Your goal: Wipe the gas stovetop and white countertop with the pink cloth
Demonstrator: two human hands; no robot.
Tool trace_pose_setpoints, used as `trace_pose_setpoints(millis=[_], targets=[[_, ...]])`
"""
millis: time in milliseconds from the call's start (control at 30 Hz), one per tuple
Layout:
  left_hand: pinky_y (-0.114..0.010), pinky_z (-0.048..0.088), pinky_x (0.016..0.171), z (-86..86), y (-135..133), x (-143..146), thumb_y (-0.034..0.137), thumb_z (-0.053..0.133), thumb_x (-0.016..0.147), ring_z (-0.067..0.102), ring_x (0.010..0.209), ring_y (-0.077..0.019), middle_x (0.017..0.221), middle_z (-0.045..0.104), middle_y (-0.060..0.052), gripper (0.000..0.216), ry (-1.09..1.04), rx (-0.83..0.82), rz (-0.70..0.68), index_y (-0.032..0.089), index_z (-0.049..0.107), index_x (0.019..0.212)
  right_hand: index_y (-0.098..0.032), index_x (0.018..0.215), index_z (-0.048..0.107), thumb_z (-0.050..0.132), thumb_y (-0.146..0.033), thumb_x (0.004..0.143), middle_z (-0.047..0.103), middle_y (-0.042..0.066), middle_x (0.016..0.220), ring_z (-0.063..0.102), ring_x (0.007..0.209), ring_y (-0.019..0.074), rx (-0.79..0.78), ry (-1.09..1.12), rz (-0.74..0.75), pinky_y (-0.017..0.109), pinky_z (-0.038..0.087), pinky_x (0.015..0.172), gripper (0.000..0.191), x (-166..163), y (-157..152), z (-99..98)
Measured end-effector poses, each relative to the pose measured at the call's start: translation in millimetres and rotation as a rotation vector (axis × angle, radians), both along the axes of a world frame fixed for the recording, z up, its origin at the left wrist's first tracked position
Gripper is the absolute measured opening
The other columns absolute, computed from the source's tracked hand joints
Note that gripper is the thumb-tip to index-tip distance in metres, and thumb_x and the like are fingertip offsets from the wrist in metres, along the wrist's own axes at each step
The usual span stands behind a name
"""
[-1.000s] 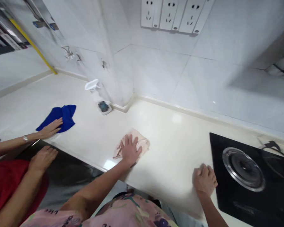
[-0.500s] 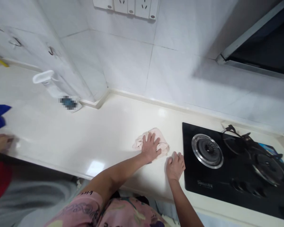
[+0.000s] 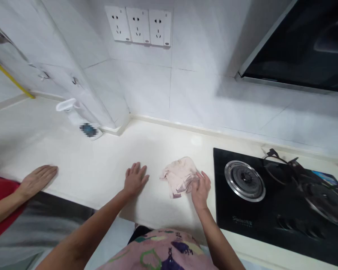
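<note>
A pale pink cloth (image 3: 180, 173) lies crumpled on the white countertop (image 3: 107, 165), left of the black gas stove (image 3: 239, 213). At its right edge, my right hand (image 3: 201, 189) has curled fingers closed on a fold of it. To the left of the cloth and apart from it, my left hand (image 3: 135, 180) rests palm down on the counter, fingers spread and holding nothing.
Another person's hand (image 3: 39, 179) lies flat on the counter at the left. A white plastic item (image 3: 73, 116) stands against the wall corner. The stove carries a round burner (image 3: 245, 181) and a pot support (image 3: 281, 170). Wall sockets (image 3: 139, 26) sit above.
My left hand has left the cloth and moved left onto the bare counter. My right hand now grips the cloth's right edge. The blue item at the far left is out of view.
</note>
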State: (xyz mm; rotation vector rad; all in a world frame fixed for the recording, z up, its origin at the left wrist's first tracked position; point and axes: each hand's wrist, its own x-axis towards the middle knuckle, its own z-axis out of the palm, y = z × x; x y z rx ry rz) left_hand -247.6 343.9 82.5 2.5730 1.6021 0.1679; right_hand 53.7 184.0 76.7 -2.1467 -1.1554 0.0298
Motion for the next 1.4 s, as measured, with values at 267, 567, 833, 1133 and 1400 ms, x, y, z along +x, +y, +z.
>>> trace_pose_setpoints(millis=[267, 567, 833, 1133, 1400], targets=[[-0.055, 0.029, 0.123, -10.8, 1, -15, 0.048, 0.044, 0.102, 0.038, 0.155, -0.0337, 0.164, 0.048, -0.017, 0.053, -0.018, 0.112, 0.016, 0.023, 0.061, 0.146, -0.02, 0.152, 0.056, 0.056, -0.041, 0.099, 0.036, 0.016, 0.169, 0.021, 0.156, 0.0463, -0.311, -0.088, 0.25, 0.068, 0.017, 0.123, 0.057, -39, 69, 11.7], [-0.058, 0.026, 0.124, -10.6, 0, -15, 0.049, 0.04, 0.103, 0.036, 0.155, -0.0372, 0.165, 0.046, -0.018, 0.056, -0.078, 0.1, 0.007, 0.021, 0.059, 0.148, -0.023, 0.145, 0.061, 0.05, -0.038, 0.102, 0.049, 0.011, 0.161, 0.031, 0.156, 0.034, -0.317, -0.316, 0.294, 0.052, 0.033, 0.118, 0.046, -35, -100, -11.9], [-0.058, 0.025, 0.124, -11.7, -1, -14, 0.048, 0.041, 0.103, 0.034, 0.156, -0.0373, 0.166, 0.044, -0.02, 0.057, -0.039, 0.092, 0.003, 0.018, 0.058, 0.148, -0.018, 0.129, 0.065, 0.052, -0.037, 0.095, 0.043, 0.025, 0.16, 0.032, 0.154, 0.0428, -0.301, -0.404, 0.175, 0.059, 0.042, 0.108, 0.041, -34, -166, -34.7], [-0.058, 0.028, 0.123, -20.4, 1, -21, 0.049, 0.042, 0.104, 0.036, 0.156, -0.0374, 0.164, 0.047, -0.02, 0.057, 0.003, 0.124, -0.013, 0.018, 0.06, 0.148, -0.01, 0.135, 0.063, 0.036, -0.051, 0.103, 0.04, 0.027, 0.161, 0.029, 0.152, 0.0447, -0.323, -0.385, 0.062, 0.063, 0.035, 0.113, 0.059, 26, -40, -25.7], [-0.055, 0.028, 0.122, -29.2, -3, -26, 0.046, 0.048, 0.103, 0.038, 0.155, -0.0365, 0.165, 0.047, -0.017, 0.053, 0.003, 0.173, -0.029, 0.024, 0.06, 0.15, -0.013, 0.154, 0.048, 0.04, -0.047, 0.101, 0.031, 0.026, 0.166, 0.025, 0.154, 0.044, -0.498, -0.242, -0.016, 0.061, 0.024, 0.12, 0.063, 110, 143, 3.4]])
